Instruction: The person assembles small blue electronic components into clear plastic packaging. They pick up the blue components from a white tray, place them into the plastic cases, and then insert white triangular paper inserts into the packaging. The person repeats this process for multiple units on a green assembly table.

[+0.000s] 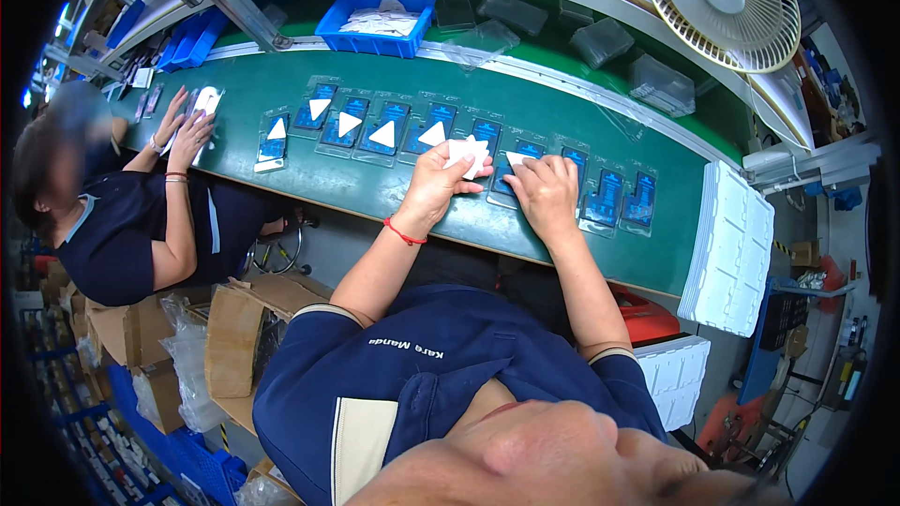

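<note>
Grasping: left hand point(439, 186), closed on a stack of white pieces point(467, 158) at its one o'clock. Right hand point(547, 189): fingers bent, touching one white triangle point(517, 159) toward its ten-to-eleven o'clock, atop a blue pack point(531, 147); pinched or merely pressed, cannot tell. Triangle-bearing packs point(395, 114): left hand's ten o'clock. Uncovered packs point(606, 198): right hand's three o'clock.

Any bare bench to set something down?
Green bench is bare between the row's rightmost pack and the stacked white trays, and between its leftmost pack and the co-worker's hands. A strip also runs between the row and the rear rail. Crowded: mid-row, packs close together, left hand holding white pieces, right hand at one pack.
</note>
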The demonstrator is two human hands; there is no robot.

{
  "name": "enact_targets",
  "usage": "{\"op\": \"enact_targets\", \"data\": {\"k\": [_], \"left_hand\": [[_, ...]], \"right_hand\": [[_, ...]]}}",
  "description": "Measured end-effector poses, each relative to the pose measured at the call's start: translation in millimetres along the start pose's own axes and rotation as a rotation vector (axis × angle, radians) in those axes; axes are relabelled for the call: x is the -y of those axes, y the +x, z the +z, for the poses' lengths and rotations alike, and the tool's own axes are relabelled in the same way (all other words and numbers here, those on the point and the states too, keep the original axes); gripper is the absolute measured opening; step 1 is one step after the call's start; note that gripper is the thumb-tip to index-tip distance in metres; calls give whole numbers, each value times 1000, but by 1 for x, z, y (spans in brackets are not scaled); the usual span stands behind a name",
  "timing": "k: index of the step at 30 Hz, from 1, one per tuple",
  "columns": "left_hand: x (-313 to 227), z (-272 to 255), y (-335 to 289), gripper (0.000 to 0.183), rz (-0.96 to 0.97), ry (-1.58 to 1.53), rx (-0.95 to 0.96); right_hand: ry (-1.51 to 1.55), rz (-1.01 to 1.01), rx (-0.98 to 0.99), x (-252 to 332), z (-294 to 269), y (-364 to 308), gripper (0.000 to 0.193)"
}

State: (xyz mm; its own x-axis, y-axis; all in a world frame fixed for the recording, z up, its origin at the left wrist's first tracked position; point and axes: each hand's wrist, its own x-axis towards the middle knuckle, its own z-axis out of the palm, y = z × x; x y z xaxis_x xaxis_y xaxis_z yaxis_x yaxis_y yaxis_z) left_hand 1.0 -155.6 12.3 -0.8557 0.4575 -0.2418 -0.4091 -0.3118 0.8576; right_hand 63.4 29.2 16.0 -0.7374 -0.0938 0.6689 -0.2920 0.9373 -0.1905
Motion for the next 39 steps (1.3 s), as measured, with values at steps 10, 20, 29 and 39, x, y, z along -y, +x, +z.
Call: {"op": "enact_targets", "data": {"k": [10,20,29,39], "left_hand": [[16,34,-2,18,-32,93,200],[17,33,-2,24,-61,105,186],[21,55,-9,35,-51,173,341],[10,32,-2,27,-19,234,109]], "right_hand": [[1231,873,-35,-10,-3,-11,5],[-64,189,15,-30,-42,-32,24],[1118,817,136,-9,-33,-25,10],[-163,1,-101,-75,-82,-53,22]]}}
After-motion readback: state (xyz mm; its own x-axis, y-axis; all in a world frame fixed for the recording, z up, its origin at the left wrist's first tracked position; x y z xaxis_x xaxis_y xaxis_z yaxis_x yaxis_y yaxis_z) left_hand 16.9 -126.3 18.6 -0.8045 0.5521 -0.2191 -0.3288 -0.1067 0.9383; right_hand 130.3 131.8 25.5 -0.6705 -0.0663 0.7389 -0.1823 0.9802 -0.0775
